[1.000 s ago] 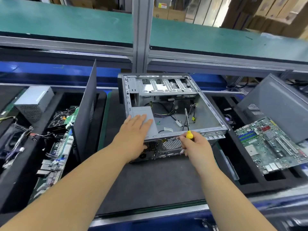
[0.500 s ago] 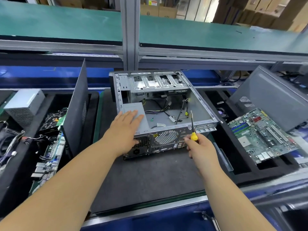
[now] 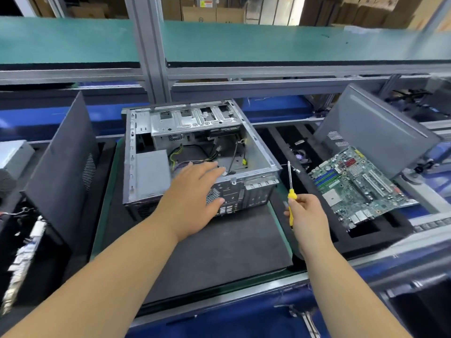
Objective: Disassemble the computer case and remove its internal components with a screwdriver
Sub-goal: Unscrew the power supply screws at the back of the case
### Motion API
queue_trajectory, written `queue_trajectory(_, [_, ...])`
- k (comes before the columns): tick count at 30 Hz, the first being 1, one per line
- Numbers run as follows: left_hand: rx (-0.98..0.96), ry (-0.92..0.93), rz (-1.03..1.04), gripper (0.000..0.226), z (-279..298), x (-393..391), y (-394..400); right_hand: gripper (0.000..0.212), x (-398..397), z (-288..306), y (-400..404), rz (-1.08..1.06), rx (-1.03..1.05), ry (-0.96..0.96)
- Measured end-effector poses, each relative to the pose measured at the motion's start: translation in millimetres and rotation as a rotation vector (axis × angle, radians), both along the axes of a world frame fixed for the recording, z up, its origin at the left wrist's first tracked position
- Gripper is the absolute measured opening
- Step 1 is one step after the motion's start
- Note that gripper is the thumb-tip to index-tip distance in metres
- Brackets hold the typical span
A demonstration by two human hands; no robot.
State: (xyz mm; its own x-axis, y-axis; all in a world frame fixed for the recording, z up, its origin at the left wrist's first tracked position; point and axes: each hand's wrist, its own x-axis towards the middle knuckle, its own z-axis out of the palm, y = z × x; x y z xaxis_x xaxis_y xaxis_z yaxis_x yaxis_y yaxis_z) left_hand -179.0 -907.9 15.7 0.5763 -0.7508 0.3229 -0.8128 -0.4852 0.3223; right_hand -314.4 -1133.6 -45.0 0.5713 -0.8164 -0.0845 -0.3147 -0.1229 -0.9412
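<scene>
Computer case (image 3: 195, 152), side panel off, lies open on a dark mat (image 3: 219, 245) at the counter's centre. Left hand (image 3: 192, 198) spreads flat, fingers released, over its rear edge, covering part of the vented back. Right hand (image 3: 306, 215) grips a yellow-handled screwdriver (image 3: 290, 191) upright just beside the case. A motherboard (image 3: 353, 186) rests tilted to the right; a dark panel (image 3: 61, 167) stands left.

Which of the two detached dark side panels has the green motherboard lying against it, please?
The panel on the right, leaning back beyond the right hand; the motherboard lies at its foot. The left panel stands upright on edge beside the computer case.
</scene>
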Motion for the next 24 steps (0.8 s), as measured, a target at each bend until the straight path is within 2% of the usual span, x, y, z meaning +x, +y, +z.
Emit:
queue_trajectory(6, [-0.025,-0.004,-0.075,0.05,-14,-30,-65,0.01,-19,-12,-79,0.017,-0.183,0.266])
queue_trajectory(14, [0.023,0.043,-0.079,0.048,-28,-38,-134,0.012,-14,-45,-157,0.031,-0.232,0.539])
queue_trajectory(24, [0.029,0.03,-0.073,0.04,-24,-37,-171,0.014,-6,-70,-186,0.113,-0.21,0.652])
